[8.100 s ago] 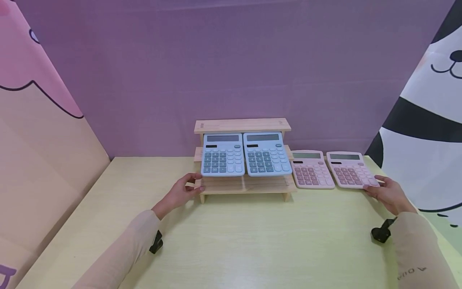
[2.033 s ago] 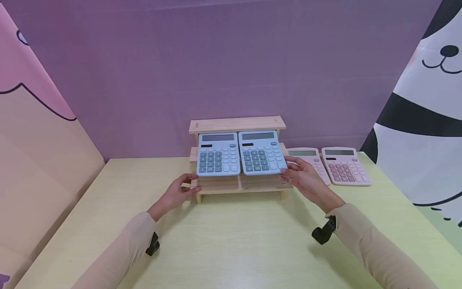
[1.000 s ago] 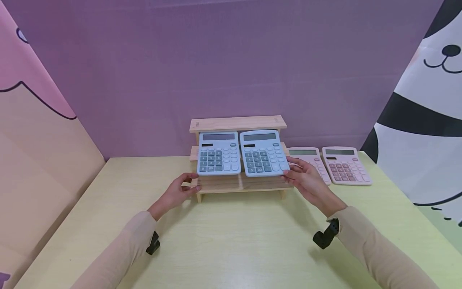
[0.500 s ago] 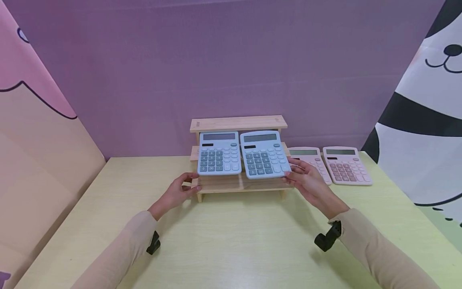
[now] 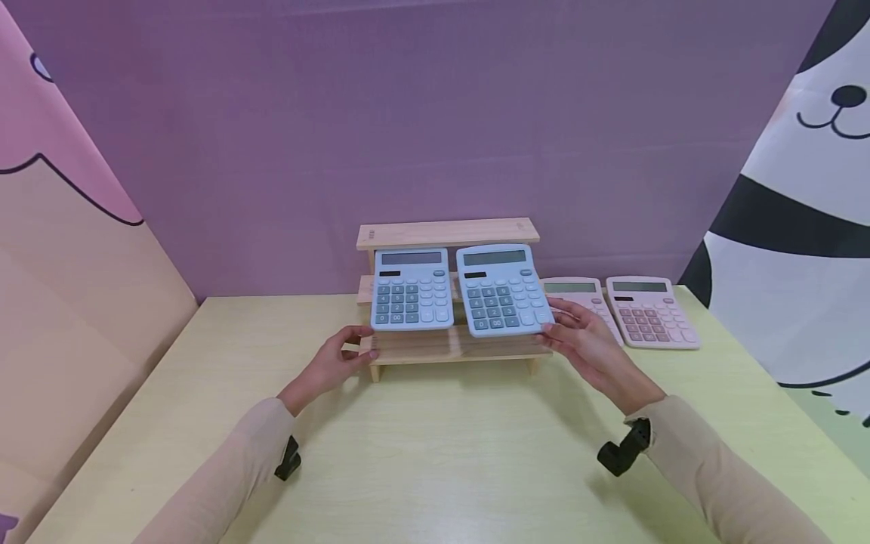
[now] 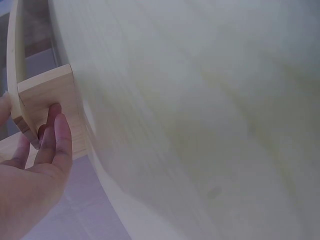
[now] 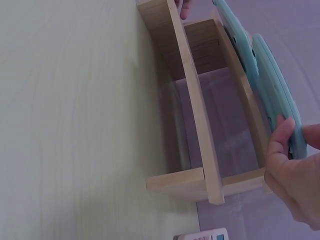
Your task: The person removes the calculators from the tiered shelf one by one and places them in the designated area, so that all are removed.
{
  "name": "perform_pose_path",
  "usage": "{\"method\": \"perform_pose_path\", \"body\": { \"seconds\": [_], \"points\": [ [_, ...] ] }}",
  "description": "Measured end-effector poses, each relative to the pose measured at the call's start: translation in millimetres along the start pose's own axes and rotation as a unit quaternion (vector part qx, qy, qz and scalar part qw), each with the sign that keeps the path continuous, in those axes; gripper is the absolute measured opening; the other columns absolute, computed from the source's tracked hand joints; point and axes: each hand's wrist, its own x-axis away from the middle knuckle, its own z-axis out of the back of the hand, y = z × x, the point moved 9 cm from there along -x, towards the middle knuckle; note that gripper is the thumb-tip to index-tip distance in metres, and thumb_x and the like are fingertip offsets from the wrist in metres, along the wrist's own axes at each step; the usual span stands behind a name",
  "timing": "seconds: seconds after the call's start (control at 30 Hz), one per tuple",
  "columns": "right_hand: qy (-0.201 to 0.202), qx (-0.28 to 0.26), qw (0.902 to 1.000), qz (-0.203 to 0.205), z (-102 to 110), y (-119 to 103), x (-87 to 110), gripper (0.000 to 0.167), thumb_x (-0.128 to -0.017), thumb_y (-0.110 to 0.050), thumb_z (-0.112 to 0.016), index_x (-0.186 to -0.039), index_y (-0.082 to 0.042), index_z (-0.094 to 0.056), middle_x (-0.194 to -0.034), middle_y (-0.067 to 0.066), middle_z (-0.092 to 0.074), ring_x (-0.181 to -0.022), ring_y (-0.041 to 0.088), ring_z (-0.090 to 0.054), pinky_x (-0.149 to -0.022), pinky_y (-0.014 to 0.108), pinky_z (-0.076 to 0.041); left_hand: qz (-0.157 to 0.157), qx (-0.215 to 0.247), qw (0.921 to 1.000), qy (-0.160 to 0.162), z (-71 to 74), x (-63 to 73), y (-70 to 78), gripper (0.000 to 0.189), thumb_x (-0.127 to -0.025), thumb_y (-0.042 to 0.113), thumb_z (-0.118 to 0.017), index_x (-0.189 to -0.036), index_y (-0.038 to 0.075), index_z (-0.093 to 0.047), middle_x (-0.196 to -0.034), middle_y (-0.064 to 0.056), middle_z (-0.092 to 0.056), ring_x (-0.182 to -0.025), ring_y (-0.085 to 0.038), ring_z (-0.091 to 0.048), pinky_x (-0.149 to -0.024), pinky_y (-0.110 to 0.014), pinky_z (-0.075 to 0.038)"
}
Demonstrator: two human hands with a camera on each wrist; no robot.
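A three-step wooden rack [image 5: 455, 348] stands at the table's back. My left hand [image 5: 334, 364] grips the left end of its lowest board, thumb on top and fingers beneath in the left wrist view [image 6: 37, 172]. Two light-blue calculators lean side by side on the middle step. The left calculator [image 5: 411, 291] sits straight. My right hand [image 5: 590, 349] pinches the lower right corner of the right calculator [image 5: 504, 291], which is slightly turned, with a narrow gap between the two. In the right wrist view, thumb and fingers lie on opposite faces of that blue calculator [image 7: 280, 95].
Two pink calculators lie to the right of the rack; my right hand partly covers the nearer pink calculator [image 5: 571, 287], and the other pink calculator [image 5: 652, 313] is in full view. A purple backdrop [image 5: 435, 113] rises behind the pale table [image 5: 435, 453].
My right hand has gone from the far-right pink calculator to the right blue one. Over the last two seconds that blue calculator has shifted right, widening the gap. My left hand keeps its place.
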Motion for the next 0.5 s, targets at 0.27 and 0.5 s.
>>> {"method": "perform_pose_path", "body": {
  "seconds": [0.27, 0.5],
  "points": [
    [0.005, 0.003, 0.9999, 0.010, 9, -4, 5.9, 0.054, -0.089, 0.005, -0.051, -0.136, 0.002, -0.023, -0.105, -0.001, -0.058, -0.089, 0.010, -0.060, -0.082, 0.024, -0.052, 0.008, 0.001, 1.0000, 0.001, -0.6, 0.2, -1.6, 0.054, -0.088, 0.023, -0.062, -0.133, 0.005, -0.040, -0.132, -0.016, -0.042, -0.112, -0.033, -0.050, -0.090, -0.036, -0.050],
    [0.008, -0.021, 0.9997, 0.004, 17, -5, 12.8, 0.057, -0.089, 0.005, -0.051, -0.137, 0.001, -0.022, -0.106, -0.002, -0.059, -0.088, 0.011, -0.060, -0.081, 0.024, -0.052, 0.012, 0.005, 0.9999, -0.001, -0.8, 0.1, -2.5, 0.053, -0.087, 0.024, -0.062, -0.133, 0.006, -0.040, -0.132, -0.016, -0.041, -0.111, -0.032, -0.050, -0.089, -0.036, -0.050]
  ]
}}
